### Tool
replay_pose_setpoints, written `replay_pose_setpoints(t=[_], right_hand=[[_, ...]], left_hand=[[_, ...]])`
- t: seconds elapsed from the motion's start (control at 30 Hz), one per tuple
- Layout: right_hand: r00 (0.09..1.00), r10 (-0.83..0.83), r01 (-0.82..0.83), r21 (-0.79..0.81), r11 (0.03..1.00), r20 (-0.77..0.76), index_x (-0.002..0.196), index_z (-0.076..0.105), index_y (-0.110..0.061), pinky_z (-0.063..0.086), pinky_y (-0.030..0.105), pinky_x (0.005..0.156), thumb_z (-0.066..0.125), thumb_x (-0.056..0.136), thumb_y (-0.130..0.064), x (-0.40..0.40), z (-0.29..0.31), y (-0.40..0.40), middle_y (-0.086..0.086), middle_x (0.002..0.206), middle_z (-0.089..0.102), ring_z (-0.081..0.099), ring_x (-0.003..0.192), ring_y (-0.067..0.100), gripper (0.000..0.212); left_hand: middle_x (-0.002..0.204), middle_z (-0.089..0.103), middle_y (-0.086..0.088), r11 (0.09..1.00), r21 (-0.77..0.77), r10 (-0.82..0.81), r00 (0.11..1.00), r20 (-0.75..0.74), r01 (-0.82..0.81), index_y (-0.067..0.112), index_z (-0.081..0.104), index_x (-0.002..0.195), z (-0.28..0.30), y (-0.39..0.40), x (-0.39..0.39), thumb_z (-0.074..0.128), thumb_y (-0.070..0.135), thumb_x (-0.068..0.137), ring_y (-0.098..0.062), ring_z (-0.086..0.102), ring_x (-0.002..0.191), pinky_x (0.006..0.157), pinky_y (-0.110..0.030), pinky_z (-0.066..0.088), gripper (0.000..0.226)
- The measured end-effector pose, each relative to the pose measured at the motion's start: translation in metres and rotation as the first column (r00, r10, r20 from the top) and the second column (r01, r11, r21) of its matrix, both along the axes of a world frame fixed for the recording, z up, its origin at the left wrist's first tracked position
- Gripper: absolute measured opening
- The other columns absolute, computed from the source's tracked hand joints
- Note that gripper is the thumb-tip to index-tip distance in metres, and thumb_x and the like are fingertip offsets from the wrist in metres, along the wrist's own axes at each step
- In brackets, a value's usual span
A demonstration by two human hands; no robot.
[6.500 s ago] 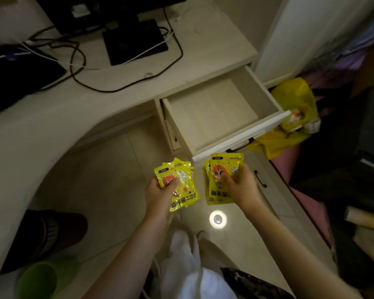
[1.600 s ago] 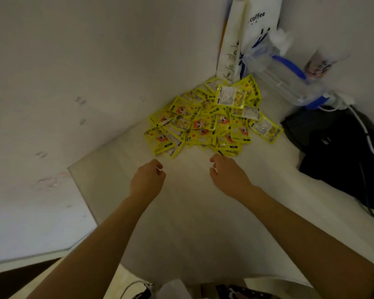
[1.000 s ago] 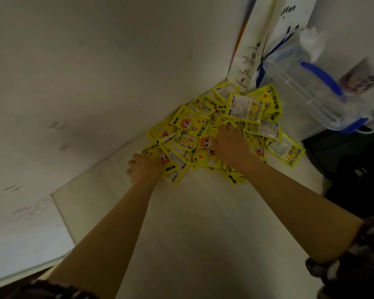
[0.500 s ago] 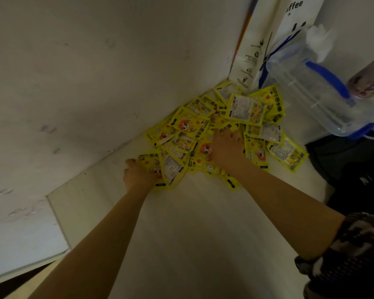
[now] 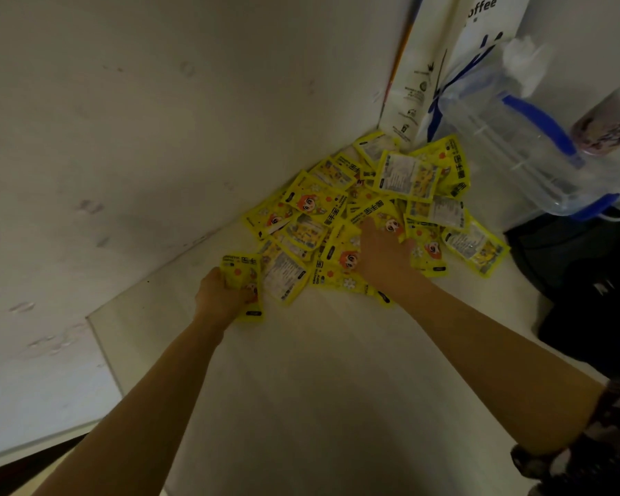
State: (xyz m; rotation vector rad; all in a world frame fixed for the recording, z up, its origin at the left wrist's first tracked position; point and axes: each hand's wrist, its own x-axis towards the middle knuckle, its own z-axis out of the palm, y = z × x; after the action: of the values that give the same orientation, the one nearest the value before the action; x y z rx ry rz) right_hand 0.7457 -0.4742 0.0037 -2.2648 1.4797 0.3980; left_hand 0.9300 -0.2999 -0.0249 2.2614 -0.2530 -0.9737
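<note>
My right forearm leaves a patterned sleeve (image 5: 609, 438) at the near right edge and crosses the pale desk top (image 5: 337, 381). My left hand (image 5: 222, 298) is at the near-left edge of the pile of yellow packets (image 5: 337, 209). Its fingers are curled round one yellow packet (image 5: 242, 272), which it grips at the lower end. This packet touches its neighbours in the pile. My right hand (image 5: 383, 255) rests palm down on the middle of the pile, with its fingertips hidden among the packets. I cannot tell whether it grasps one. The pile lies on the desk top in the corner, against the white wall (image 5: 158, 137). A black bag (image 5: 587, 288) lies to the right. Beyond the pile, a clear container with blue handles (image 5: 509, 148) leans beside a white paper bag (image 5: 441, 55), which stands in the corner.
</note>
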Motion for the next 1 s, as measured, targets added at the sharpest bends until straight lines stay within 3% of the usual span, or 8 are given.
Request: replay_pose_setpoints(t=[0.13, 0.2, 0.33, 0.43, 0.57, 0.67, 0.83, 1.0], right_hand=[[0.999, -0.034, 0.034, 0.014, 0.999, 0.019, 0.140, 0.028, -0.017, 0.027, 0.054, 0.103, 0.063, 0.083, -0.015, -0.019, 0.000, 0.010, 0.010, 0.109, 0.061, 0.050, 0.113, 0.035, 0.067], [1.000, -0.008, 0.007, 0.037, 0.999, 0.021, 0.134, 0.032, -0.018, 0.028, 0.051, 0.100, 0.063, 0.085, -0.021, -0.029, 0.002, 0.017, 0.010, 0.111, 0.059, 0.047, 0.115, 0.034, 0.058], [0.995, 0.098, -0.099, 0.053, 0.994, 0.018, 0.136, 0.032, -0.019, 0.030, 0.050, 0.100, 0.060, 0.089, -0.027, -0.037, -0.001, 0.029, 0.010, 0.124, 0.055, 0.041, 0.121, 0.035, 0.055], [0.987, 0.162, -0.162, 0.009, 0.987, 0.026, 0.136, 0.037, -0.019, 0.029, 0.051, 0.104, 0.053, 0.093, -0.023, -0.033, -0.005, 0.031, 0.009, 0.123, 0.057, 0.040, 0.122, 0.034, 0.046], [0.965, 0.263, -0.258, -0.182, 0.949, -0.001, 0.125, 0.048, -0.013, 0.039, 0.046, 0.092, 0.054, 0.090, -0.018, -0.022, -0.017, 0.030, 0.011, 0.116, 0.056, 0.046, 0.114, 0.035, 0.036], [0.959, 0.283, -0.277, -0.236, 0.932, -0.007, 0.119, 0.051, -0.009, 0.037, 0.043, 0.092, 0.056, 0.085, -0.016, -0.015, -0.025, 0.029, 0.014, 0.121, 0.050, 0.044, 0.116, 0.035, 0.036], [0.956, 0.292, -0.292, -0.195, 0.936, -0.027, 0.124, 0.045, -0.007, 0.031, 0.047, 0.100, 0.051, 0.087, -0.014, -0.013, -0.035, 0.031, 0.014, 0.128, 0.047, 0.039, 0.123, 0.037, 0.038], [0.957, 0.291, -0.288, -0.192, 0.938, -0.014, 0.130, 0.041, -0.008, 0.032, 0.046, 0.097, 0.045, 0.091, -0.013, -0.012, -0.028, 0.035, 0.015, 0.126, 0.048, 0.041, 0.120, 0.036, 0.039]], left_hand=[[0.099, 0.069, -0.007, 0.976, -0.121, -0.182, 0.983, -0.018, 0.179, 0.014, 0.061, 0.104, 0.015, -0.010, 0.001, 0.082, 0.013, 0.070, -0.027, 0.067, 0.092, 0.080, -0.045, 0.057, 0.040], [0.098, 0.067, -0.009, 0.919, -0.041, -0.387, 0.917, 0.100, 0.392, 0.011, 0.059, 0.106, 0.022, -0.021, 0.001, 0.079, 0.014, 0.073, -0.026, 0.064, 0.089, 0.074, -0.038, 0.053, 0.038], [0.118, 0.058, -0.016, 0.570, 0.279, -0.820, 0.512, 0.255, 0.773, 0.008, 0.047, 0.132, 0.035, -0.047, -0.002, 0.069, 0.021, 0.085, -0.030, 0.056, 0.113, 0.082, -0.034, 0.045, 0.054], [0.141, 0.046, -0.007, 0.287, 0.450, -0.953, 0.204, 0.223, 0.846, 0.017, 0.039, 0.142, 0.033, -0.062, -0.001, 0.062, 0.025, 0.090, -0.025, 0.044, 0.130, 0.099, -0.037, 0.043, 0.057], [0.136, 0.039, -0.005, 0.156, 0.530, -0.958, -0.002, 0.286, 0.833, 0.022, 0.038, 0.144, 0.026, -0.075, -0.002, 0.059, 0.009, 0.087, -0.025, 0.044, 0.124, 0.085, -0.037, 0.047, 0.062], [0.142, 0.039, -0.003, 0.066, 0.629, -0.922, -0.194, 0.336, 0.774, 0.019, 0.043, 0.140, 0.016, -0.078, -0.001, 0.056, 0.007, 0.087, -0.025, 0.039, 0.128, 0.090, -0.036, 0.048, 0.056], [0.149, 0.038, 0.000, 0.056, 0.597, -0.911, -0.204, 0.359, 0.800, 0.017, 0.044, 0.140, 0.004, -0.072, 0.001, 0.052, 0.004, 0.088, -0.026, 0.036, 0.134, 0.104, -0.037, 0.039, 0.055], [0.131, 0.049, -0.010, 0.131, 0.590, -0.916, -0.130, 0.379, 0.797, 0.011, 0.056, 0.126, 0.003, -0.059, 0.004, 0.062, 0.008, 0.083, -0.030, 0.046, 0.124, 0.098, -0.039, 0.037, 0.044]])
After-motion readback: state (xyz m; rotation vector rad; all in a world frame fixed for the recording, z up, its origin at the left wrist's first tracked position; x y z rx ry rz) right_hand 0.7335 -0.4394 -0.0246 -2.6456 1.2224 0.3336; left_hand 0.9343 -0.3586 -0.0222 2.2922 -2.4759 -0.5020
